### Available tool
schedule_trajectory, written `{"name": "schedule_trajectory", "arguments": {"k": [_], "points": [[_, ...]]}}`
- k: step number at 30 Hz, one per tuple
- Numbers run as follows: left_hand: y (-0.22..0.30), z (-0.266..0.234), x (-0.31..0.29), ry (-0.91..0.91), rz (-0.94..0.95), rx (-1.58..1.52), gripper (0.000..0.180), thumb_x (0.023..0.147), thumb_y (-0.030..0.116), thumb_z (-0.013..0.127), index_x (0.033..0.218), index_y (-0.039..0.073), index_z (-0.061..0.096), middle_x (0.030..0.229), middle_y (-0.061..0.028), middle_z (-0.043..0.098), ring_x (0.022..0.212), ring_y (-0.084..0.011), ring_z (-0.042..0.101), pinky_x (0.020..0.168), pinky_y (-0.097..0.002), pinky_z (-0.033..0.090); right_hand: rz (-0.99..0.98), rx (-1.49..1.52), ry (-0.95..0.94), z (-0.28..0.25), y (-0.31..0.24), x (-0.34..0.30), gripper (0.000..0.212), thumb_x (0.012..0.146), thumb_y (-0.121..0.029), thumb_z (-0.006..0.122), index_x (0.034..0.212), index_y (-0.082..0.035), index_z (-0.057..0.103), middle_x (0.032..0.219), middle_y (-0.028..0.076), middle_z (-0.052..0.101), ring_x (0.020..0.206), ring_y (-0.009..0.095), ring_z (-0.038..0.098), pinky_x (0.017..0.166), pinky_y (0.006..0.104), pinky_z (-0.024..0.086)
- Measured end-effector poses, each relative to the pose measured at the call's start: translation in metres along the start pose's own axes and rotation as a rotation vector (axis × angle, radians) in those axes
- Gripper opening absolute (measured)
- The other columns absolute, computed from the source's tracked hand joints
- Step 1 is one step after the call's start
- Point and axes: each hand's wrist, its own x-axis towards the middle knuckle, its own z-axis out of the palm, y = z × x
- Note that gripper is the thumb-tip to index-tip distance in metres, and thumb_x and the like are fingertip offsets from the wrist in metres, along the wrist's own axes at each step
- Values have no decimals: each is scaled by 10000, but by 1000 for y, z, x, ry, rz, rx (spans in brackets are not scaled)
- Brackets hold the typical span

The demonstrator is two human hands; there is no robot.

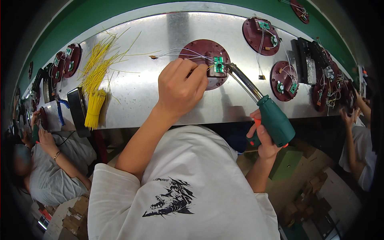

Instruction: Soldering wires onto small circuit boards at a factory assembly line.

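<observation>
From my remote station, head view: left hand (182, 86), centre of the frame, is closed in a pinch, apparently on a thin yellow wire (211, 67); the fingertips are partly hidden. Right hand (265, 138), right of centre, is wrapped round the green soldering gun (276, 122), a finger by its red trigger (257, 121). The gun's metal nose slants up and left to the right edge of a small green board (218, 65); contact or a slight gap, I cannot tell. The board sits on a dark red disc (195, 48), upper centre, white wires (176, 51) trailing left. My judgement on technique: hold the wire motionless, touch the tip briefly to one pad, spare the neighbouring joints and the white leads. Farther out: a yellow wire bundle (94, 110) at left of the frame, similar discs (248, 32) at upper right, all on the metal bench (140, 96). Writing: small lettering beside the dark print (172, 198) on the white shirt (208, 160), lower centre, not transcribed; no other label legible to me.
</observation>
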Motion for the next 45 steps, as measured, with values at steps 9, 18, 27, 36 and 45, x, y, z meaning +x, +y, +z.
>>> {"name": "schedule_trajectory", "arguments": {"k": [9,18,27,36,45], "points": [[3,-1,2,5,-51,-27,112,755,8,753,846,36,694,765,-58,586,658,-241,577,563,-357,469,12,-12,6,3,6,-16,381,925,-105,676,1229,117,621,1085,273,675,591,219,619,516,295,509],[1,0,1,-19,-52,-25,112,767,19,761,856,43,697,761,-58,579,670,-236,586,563,-357,474,5,-31,0,6,7,-21,379,938,-78,658,1257,118,601,1105,270,670,603,224,626,522,301,516],[-1,-1,0,-47,-40,-9,95,774,27,758,844,49,697,755,-52,573,682,-227,587,575,-352,479,-7,-64,-3,17,20,-23,414,946,-51,652,1312,122,565,1111,254,674,614,213,641,533,297,530],[-2,-2,-1,-52,-60,-31,100,767,30,752,846,58,698,760,-49,567,693,-228,589,584,-358,489,25,-73,28,27,13,-17,384,925,-13,664,1276,121,585,1062,220,693,604,191,638,537,296,525],[-3,0,0,-41,-60,-44,106,754,31,746,843,58,694,759,-48,567,702,-230,593,585,-360,489,67,-96,7,26,1,-14,324,920,1,665,1221,111,621,981,162,688,590,170,630,528,282,500]]}}
